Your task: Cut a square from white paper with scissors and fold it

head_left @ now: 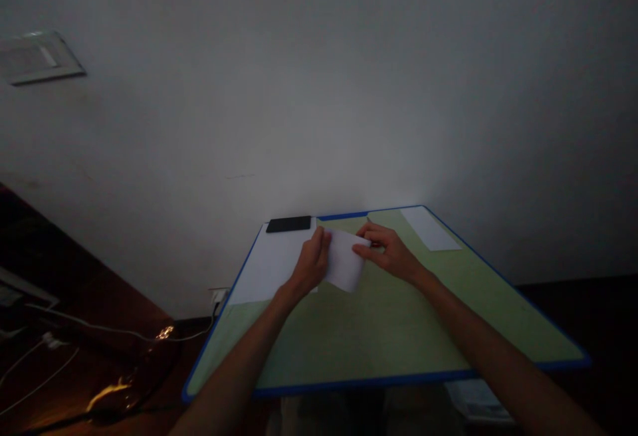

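A small sheet of white paper is held up between my two hands, above a green table with a blue edge. My left hand is closed on the paper's left side, thumb along the edge. On the upper right corner, my right hand pinches the sheet between thumb and fingers. A thin pointed thing sticks up just behind the right hand's fingers; its kind is too small to make out. The paper looks slightly bent.
A larger white sheet lies at the table's left, with a black phone-like slab on its far end. Another white paper strip lies far right. The table stands against a grey wall. Cables run to a wall socket.
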The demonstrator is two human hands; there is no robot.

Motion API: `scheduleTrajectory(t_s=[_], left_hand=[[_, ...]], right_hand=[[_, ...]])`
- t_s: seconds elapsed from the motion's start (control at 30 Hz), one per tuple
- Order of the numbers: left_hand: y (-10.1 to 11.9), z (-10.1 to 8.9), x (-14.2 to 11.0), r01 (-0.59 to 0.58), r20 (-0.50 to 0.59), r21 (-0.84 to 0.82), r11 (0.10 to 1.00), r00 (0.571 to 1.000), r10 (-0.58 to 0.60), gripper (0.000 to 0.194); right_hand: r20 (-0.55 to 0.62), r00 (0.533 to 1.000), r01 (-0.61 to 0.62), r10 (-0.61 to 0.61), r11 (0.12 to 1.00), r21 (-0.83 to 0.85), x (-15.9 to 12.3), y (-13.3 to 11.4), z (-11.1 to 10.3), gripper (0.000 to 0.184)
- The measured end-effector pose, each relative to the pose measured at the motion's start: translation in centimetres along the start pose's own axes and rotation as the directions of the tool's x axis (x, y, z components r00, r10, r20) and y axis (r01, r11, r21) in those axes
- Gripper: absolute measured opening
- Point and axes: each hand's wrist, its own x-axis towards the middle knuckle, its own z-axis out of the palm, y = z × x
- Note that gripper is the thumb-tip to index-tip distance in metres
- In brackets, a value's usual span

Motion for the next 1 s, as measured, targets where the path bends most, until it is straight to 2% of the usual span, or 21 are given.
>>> scheduleTrajectory(t_s=[0.17,0.23,0.33,0.53,0.63,0.73,0.8,1.0], left_hand=[[-0.6,0.0,0.2,0.003,0.023,0.022,1.0,1.0,-0.003,0.027],[-0.6,0.1,0.1,0.006,0.004,0.028,1.0,1.0,-0.006,0.027],[-0.2,0.2,-0.1,0.021,-0.027,0.02,1.0,0.999,-0.02,0.027],[0.4,0.4,-0.2,0.061,-0.081,-0.048,0.997,0.995,-0.065,0.027],[0.3,0.6,-0.3,0.072,-0.127,-0.042,0.997,0.989,-0.076,0.027],[0.1,0.7,-0.4,0.083,-0.176,-0.02,0.996,0.981,-0.086,0.028],[0.1,0.7,-0.3,0.098,-0.211,-0.011,0.995,0.973,-0.098,0.028],[-0.3,0.4,0.2,0.146,-0.273,0.016,0.989,0.952,-0.136,0.028]], right_hand=[[0.012,0.99,-0.141,0.141,0.981,0.133,0.0,1.0,0.5,0.024],[-0.027,0.977,-0.198,0.213,0.94,0.278,0.0,1.4,0.9,0.031],[-0.073,0.955,-0.221,0.288,0.854,0.472,0.1,1.6,1.2,0.045],[-0.112,0.938,-0.227,0.327,0.827,0.514,0.4,1.3,1.6,0.061],[-0.056,0.914,-0.302,0.402,0.764,0.57,0.3,1.4,2.4,0.07],[0.114,0.873,-0.448,0.474,0.688,0.571,0.1,1.5,3.4,0.055],[0.191,0.86,-0.494,0.474,0.678,0.545,0.0,1.7,3.8,0.043],[0.173,0.865,-0.486,0.47,0.704,0.518,0.1,2.2,3.7,0.038]])
